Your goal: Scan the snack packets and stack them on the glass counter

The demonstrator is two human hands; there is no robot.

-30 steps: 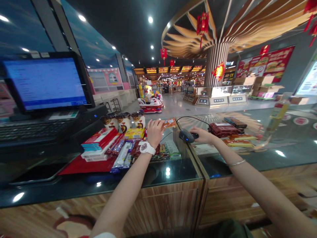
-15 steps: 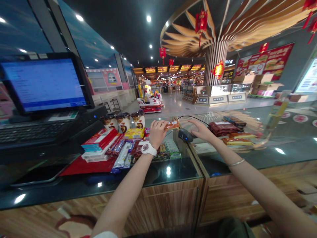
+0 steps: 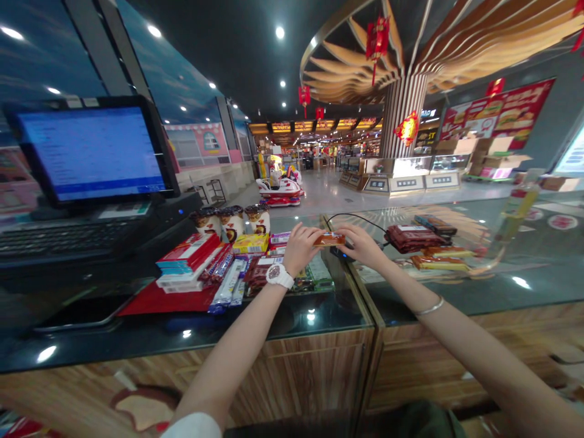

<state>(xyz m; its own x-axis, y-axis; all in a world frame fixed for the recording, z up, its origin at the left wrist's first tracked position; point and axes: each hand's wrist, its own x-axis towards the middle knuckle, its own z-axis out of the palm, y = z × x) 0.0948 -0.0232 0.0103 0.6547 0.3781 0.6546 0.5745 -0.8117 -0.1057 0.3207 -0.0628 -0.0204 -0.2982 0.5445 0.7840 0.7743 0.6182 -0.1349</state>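
Note:
An orange-brown wrapped snack bar (image 3: 330, 239) is held level above the counter. My left hand (image 3: 302, 246), with a white watch at the wrist, is closed on its left end. The fingers of my right hand (image 3: 362, 245) pinch its right end. Just behind and below the bar sits a black barcode scanner (image 3: 341, 253) with a small blue light, mostly hidden by the bar and my right hand. To the right, similar orange-yellow packets (image 3: 440, 262) lie on the glass beside a stack of dark red-brown packets (image 3: 409, 237).
Left of my hands lie a yellow box (image 3: 250, 243), blue-and-white bars (image 3: 229, 285) and red boxes (image 3: 189, 254). Several lidded snack cups (image 3: 232, 222) stand behind them. A monitor (image 3: 93, 152) and keyboard (image 3: 64, 243) are at far left. A clear bottle (image 3: 515, 207) stands at right.
My right hand has moved left from beside the scanner and taken hold of the snack bar's right end. The bar has shifted slightly right and down, now in front of the scanner.

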